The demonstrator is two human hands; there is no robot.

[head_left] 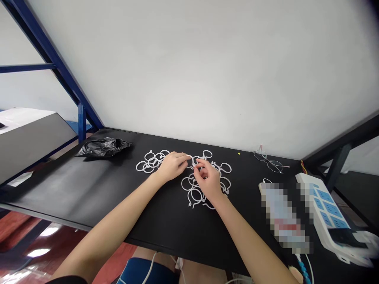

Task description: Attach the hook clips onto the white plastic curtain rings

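Several white plastic rings lie on a black table. One cluster of rings sits left of my hands, a larger cluster of rings lies under and around them. My left hand and my right hand meet over the middle of the table. Both pinch one white ring between their fingertips. My right hand covers part of the larger cluster.
A crumpled black plastic bag lies at the back left. Wire-rimmed glasses rest at the back right. A blurred-out object and a white power strip with a plug sit at the right. A white wall stands behind the table.
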